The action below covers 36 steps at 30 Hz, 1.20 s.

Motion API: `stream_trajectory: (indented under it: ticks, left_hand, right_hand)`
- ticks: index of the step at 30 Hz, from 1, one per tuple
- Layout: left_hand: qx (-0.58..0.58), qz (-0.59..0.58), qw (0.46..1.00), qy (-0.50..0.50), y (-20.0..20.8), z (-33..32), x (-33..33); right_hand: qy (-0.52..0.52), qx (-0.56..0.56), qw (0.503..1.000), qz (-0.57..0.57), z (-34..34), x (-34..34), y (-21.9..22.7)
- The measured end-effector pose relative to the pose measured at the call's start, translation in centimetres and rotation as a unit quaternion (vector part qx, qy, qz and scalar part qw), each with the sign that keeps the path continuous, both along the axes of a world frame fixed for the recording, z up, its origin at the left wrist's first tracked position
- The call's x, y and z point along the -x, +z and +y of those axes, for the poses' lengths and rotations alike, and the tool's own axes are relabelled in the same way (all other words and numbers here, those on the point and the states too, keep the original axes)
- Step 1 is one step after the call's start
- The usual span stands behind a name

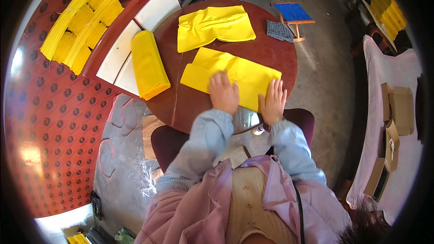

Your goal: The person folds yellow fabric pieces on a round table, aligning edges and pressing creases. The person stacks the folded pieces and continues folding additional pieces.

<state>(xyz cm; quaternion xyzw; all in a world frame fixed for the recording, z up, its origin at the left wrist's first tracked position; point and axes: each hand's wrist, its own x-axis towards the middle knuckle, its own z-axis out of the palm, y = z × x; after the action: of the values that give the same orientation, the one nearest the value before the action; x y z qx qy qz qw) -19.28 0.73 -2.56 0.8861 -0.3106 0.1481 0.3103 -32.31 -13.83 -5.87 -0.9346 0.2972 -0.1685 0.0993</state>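
On my feed, the left hand (224, 94), fingers loosely together, and the right hand (272, 103), fingers slightly spread, lie flat on bright yellow, faintly creased folded fabric (251, 73) atop the round reddish-brown table (281, 55).

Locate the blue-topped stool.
Head view, upper right: the blue-topped stool stands on the floor just past the round table's far right edge, beside the grey cloth.

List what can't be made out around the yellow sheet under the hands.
- Head view: areas of the yellow sheet beneath the left hand and right hand, covered by them.
- Head view: exact layer count in the yellow stack; edges too fine.
- Head view: the rest of the lower-left yellow pile, cut off by the picture's edge.
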Motion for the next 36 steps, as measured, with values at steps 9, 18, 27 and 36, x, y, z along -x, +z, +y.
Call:
stream_trajectory:
  ticks: [9, 18, 27, 36]
  left_hand:
    - [-0.1, 0.064, 0.896, -0.428, 1.5, 7.1, 0.3]
    - [-0.126, 0.151, 0.977, -0.076, -1.2, 6.5, 2.9]
    - [-0.237, 0.035, 0.956, -0.171, -0.6, 7.4, -0.1]
    - [-0.217, -0.021, 0.885, -0.412, 0.4, 7.0, -6.3]
  right_hand:
    - [0.1, -0.198, 0.943, -0.246, -1.4, 7.5, 7.6]
    - [0.39, -0.245, 0.879, -0.121, 4.9, -4.0, 3.8]
    - [0.189, 0.093, 0.974, 0.087, -8.8, -4.1, 2.4]
    - [0.37, 0.033, 0.925, 0.084, -4.2, -5.3, 3.4]
